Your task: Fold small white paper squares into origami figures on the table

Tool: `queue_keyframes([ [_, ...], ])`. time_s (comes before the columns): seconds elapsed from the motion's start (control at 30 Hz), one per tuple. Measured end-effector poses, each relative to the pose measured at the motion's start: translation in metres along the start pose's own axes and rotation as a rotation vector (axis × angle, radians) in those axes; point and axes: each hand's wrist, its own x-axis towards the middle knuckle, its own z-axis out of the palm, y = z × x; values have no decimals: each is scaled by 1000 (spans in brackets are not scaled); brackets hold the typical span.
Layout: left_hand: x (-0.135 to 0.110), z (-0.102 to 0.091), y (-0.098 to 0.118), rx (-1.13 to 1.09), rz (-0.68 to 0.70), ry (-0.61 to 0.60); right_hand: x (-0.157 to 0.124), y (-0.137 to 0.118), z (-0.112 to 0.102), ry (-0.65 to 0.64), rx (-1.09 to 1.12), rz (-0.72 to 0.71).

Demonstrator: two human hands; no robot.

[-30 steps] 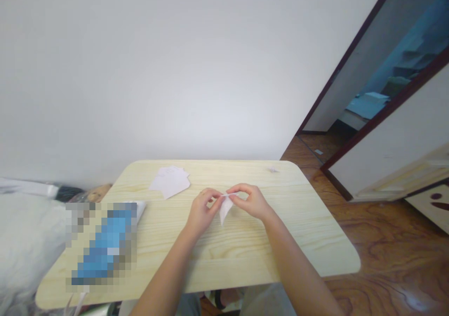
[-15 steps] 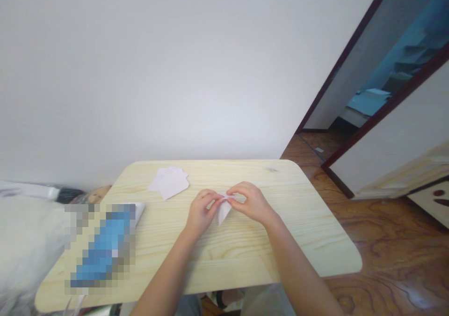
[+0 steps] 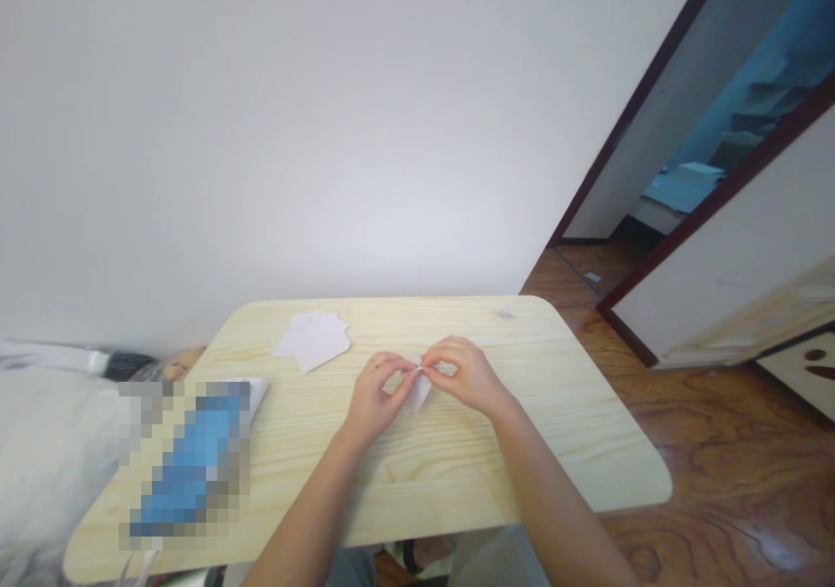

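Observation:
Over the middle of a light wooden table [image 3: 457, 474], my left hand [image 3: 377, 400] and my right hand [image 3: 462, 375] both pinch a small folded piece of white paper [image 3: 419, 390]. The fingertips of the two hands meet at its top edge. The paper's pointed end hangs down between the hands, just above the tabletop. Most of the paper is covered by my fingers.
A small stack of white paper sheets [image 3: 313, 340] lies at the table's back left. A blurred blue and white object [image 3: 186, 461] sits at the left edge. A tiny paper scrap [image 3: 504, 313] rests near the back right. Wooden floor and a doorway lie to the right.
The hands have drawn closer together and the visible part of the folded paper has become smaller. The hands stay in nearly the same spot over the table.

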Motion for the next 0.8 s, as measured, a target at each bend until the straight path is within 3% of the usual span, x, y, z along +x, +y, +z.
queue_keyframes([
  [0.37,0,-1,-4,188,40,82,0,-2,1,21,-100,4],
  [0.63,0,1,-6,141,-40,93,2,-2,-3,8,-55,-8],
  [0.8,0,0,-10,98,-187,218,1,0,1,184,15,120],
])
